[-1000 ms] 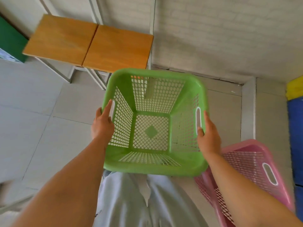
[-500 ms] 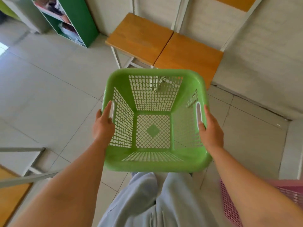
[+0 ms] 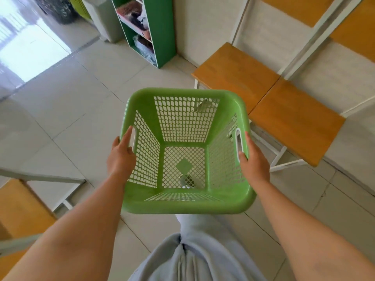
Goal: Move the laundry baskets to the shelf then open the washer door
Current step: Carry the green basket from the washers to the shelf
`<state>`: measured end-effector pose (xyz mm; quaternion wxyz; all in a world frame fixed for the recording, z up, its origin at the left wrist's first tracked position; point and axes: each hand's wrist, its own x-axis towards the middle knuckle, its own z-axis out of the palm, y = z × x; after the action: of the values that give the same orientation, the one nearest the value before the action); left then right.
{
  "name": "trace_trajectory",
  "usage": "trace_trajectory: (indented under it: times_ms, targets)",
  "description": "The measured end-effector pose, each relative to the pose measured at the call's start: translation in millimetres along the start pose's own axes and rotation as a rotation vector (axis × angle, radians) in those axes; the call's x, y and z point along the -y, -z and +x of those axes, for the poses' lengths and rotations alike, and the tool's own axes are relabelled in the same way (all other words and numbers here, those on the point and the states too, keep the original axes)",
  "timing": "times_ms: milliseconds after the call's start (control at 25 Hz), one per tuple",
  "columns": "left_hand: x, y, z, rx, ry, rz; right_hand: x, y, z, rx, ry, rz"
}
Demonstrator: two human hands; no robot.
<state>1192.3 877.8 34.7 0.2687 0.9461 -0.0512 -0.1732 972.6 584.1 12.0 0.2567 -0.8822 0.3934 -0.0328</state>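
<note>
The person holds a light green plastic laundry basket with lattice walls [image 3: 183,151] in front of the body, above the pale tiled floor [image 3: 71,118]. The basket is empty and its open top faces the camera. The left hand [image 3: 121,157] closes on the left rim of the basket, beside the left handle slot, with the thumb lying along the rim. The right hand [image 3: 253,159] closes on the right rim, beside the right handle slot; its thumb presses on the rim edge and the other fingers go under it. Both grips are closed on the basket only. Beyond the basket and to its right stands a low shelf of 2 orange wooden boards on a white metal frame [image 3: 269,94]. Beyond the basket and to its left stands a green open cabinet [image 3: 160,27] with cloth items inside. Below the basket, light blue trousers [image 3: 194,254] are visible.
</note>
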Motion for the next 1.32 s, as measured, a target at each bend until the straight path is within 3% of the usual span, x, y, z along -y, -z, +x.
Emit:
trace_trajectory:
  times_ms: [440,840,1320]
  targets:
    - [-14.3,78.3,219.6,-0.063,0.06,-0.008,152.3,-56.4,188.7,0.037,0.035,0.032]
    - [-59.9,126.7,471.8,0.085,-0.127,0.066,268.4,-116.1,317.9,-0.075,-0.205,0.084]
    - [-184.8,61.2,712.5,0.253,-0.334,0.209,293.0,-156.0,503.4,-0.197,-0.528,0.182]
